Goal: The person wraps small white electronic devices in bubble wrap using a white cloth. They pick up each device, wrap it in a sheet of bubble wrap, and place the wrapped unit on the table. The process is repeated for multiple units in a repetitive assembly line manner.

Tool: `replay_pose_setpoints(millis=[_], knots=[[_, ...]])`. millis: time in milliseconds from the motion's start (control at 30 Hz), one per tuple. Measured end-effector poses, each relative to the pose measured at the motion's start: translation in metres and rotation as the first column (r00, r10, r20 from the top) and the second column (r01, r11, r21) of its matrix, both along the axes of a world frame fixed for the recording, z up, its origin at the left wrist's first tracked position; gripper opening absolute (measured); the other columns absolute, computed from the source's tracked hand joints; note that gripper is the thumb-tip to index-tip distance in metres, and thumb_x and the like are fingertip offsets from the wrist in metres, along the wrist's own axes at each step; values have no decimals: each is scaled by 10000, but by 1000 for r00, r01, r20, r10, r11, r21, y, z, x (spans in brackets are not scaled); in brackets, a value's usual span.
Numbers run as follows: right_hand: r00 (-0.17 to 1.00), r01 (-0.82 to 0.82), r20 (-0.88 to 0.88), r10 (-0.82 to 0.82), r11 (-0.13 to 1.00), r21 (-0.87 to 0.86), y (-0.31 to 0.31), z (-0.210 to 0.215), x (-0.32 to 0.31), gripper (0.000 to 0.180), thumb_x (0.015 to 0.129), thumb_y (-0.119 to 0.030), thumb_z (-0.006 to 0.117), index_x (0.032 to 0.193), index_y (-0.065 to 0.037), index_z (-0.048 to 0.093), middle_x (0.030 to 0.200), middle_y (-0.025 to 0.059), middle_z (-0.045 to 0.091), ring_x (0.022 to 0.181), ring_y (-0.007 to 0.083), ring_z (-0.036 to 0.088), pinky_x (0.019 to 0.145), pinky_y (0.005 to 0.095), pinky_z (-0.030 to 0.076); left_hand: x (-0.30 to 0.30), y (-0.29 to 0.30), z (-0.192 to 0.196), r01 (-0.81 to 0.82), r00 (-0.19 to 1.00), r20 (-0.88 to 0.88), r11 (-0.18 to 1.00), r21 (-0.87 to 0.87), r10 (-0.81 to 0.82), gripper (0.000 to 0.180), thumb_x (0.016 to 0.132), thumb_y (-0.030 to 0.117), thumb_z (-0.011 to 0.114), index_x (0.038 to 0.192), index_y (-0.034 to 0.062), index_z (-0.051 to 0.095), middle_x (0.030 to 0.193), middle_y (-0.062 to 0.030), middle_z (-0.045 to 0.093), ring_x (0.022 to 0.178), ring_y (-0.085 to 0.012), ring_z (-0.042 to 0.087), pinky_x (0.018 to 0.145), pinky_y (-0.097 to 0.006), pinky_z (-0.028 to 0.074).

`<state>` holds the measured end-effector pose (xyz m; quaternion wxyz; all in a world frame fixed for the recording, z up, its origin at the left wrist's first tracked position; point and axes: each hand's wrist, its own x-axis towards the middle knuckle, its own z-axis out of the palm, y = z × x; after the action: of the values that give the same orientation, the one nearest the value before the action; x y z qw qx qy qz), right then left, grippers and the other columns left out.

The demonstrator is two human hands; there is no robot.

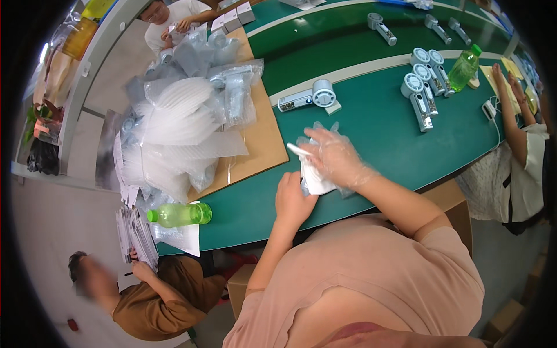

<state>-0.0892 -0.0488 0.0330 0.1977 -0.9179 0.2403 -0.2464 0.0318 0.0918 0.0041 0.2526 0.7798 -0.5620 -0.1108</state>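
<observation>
1. Head view, near edge of the green work surface [371, 133]: bare left hand [293, 200] closed on the lower end of a white plastic handheld fan in a clear bag [316, 177].
2. Right hand [336, 158], in a thin clear glove, grips the bag's top with fingers curled.
3. Step judged: bagging the fan. Next move likely calls for seating the fan fully and closing the bag mouth.
4. Left end: green plastic bottle [181, 214] lying on its side.
5. Beyond, brown cardboard sheet [264, 136] under a heap of bagged fans [185, 110].
6. Mid-surface: loose white fan [310, 97]; far right, cluster of fans [423, 81].
</observation>
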Motion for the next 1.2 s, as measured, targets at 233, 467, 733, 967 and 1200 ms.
replay_pose_setpoints(millis=[233,467,733,967,1200], knots=[[986,120,-7,-167,679,724,-72,-16,10,374,993,-343,561,1101,-7,683,998,119,707,855,231,666,810,363,520,-3,-1,0,-30,998,43,994,-110,34,417,765,299,791,1012,9,621,954,-166,606,908,-378,591,744,-476,484],[546,-98,442,-712,470,877,-102,-12,-53,451,950,-327,693,1245,6,619,1117,81,663,995,163,639,895,297,517,-1,3,-19,-23,998,58,970,-244,39,438,738,304,808,1021,19,633,937,-141,610,866,-353,599,701,-459,491],[707,424,178,-685,611,668,-107,38,-109,469,993,-405,565,1187,5,686,1044,45,676,881,148,581,810,294,456,0,2,-16,-25,999,38,969,-247,35,427,733,299,810,1007,22,637,928,-137,610,859,-349,602,695,-459,491],[957,-74,234,-173,633,771,-38,31,-54,423,1015,-301,574,1287,21,606,1155,103,665,1024,177,619,927,301,496,1,3,-15,-23,1000,15,974,-225,28,429,732,298,810,1012,25,634,926,-143,606,865,-359,600,707,-465,487],[999,8,27,-25,866,500,-15,5,2,428,974,-263,617,1366,-91,604,1330,191,600,1157,283,631,959,421,514,6,4,-20,50,998,56,958,-283,-35,440,752,275,800,1042,7,607,934,-154,597,873,-369,595,711,-466,484]])
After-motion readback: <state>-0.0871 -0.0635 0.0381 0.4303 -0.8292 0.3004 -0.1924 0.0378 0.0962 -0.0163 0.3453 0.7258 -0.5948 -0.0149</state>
